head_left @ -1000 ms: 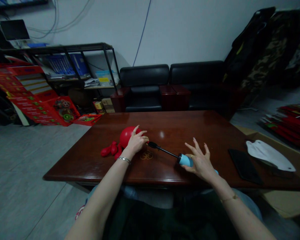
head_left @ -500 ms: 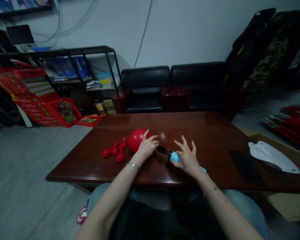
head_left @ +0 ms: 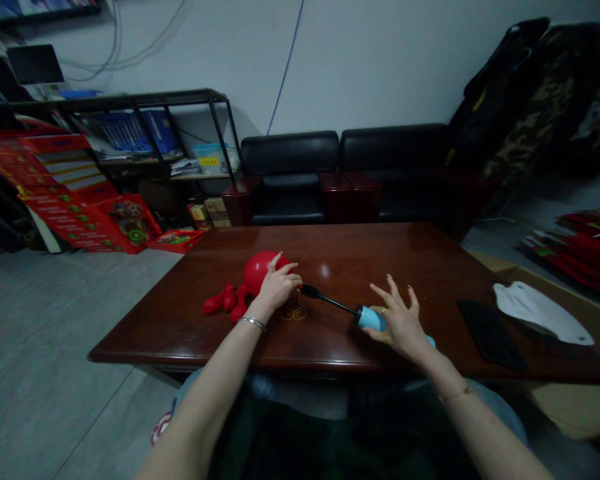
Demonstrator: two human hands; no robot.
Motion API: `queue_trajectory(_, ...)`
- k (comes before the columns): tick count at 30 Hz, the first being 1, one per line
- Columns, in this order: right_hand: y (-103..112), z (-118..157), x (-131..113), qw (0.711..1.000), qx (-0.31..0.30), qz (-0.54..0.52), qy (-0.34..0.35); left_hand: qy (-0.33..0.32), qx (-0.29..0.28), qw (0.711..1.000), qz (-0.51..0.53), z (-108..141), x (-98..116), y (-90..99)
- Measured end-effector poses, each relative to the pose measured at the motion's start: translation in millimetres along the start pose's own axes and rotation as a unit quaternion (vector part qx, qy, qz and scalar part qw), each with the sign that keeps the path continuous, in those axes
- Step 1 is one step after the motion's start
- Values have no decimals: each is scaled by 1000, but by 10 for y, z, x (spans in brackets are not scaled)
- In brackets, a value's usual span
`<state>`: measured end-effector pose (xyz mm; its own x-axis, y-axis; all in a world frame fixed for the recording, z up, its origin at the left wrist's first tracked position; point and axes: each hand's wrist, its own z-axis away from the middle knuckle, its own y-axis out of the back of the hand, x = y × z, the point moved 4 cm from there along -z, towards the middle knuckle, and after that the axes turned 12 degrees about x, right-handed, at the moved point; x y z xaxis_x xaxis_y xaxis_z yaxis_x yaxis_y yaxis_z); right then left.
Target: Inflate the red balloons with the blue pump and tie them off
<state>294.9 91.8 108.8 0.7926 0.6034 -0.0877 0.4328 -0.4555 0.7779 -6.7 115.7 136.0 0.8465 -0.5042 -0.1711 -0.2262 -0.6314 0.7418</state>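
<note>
A round, inflated red balloon (head_left: pixel 261 270) rests above the brown table, and my left hand (head_left: pixel 279 285) pinches its neck at the right side. The black nozzle of a blue hand pump (head_left: pixel 373 319) meets the balloon's neck at those fingers. My right hand (head_left: pixel 399 320) grips the pump's blue body between thumb and lower fingers, other fingers raised. Between nozzle and body a thin black rod shows. Several small red balloons (head_left: pixel 221 301) lie left of the big one, partly behind my left wrist. Thin yellowish rings (head_left: pixel 295 311) lie beside my left hand.
The glossy table (head_left: pixel 340 250) spans the middle. At its right lie a black flat object (head_left: pixel 491 333) and a white item (head_left: pixel 543 312) by a cardboard box (head_left: pixel 505 268). Black sofas (head_left: pixel 290 157) stand behind; red boxes (head_left: pixel 70 193) are stacked at the left.
My right hand has moved right with the pump's blue body, exposing the black rod. My left hand and the balloon have shifted left, and the yellowish rings have come into view.
</note>
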Motion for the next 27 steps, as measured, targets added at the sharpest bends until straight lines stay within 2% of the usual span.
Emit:
queue_trajectory(6,0,35,20,1000,-17,-22,4,-11,6,1000,1,-10,25,-3)
queue_trajectory(13,-91,-186,-254,999,-6,-39,17,-40,-1,999,20,-115,352,-97)
queue_trajectory(16,-115,-270,-357,1000,-4,-28,9,-41,1,999,15,-125,413,-109)
queue_trajectory(22,-198,-205,-444,999,29,28,3,-39,-2,999,0,-79,338,-104)
queue_trajectory(27,-170,-127,-341,999,31,26,25,-32,-18,999,8,2,185,-100)
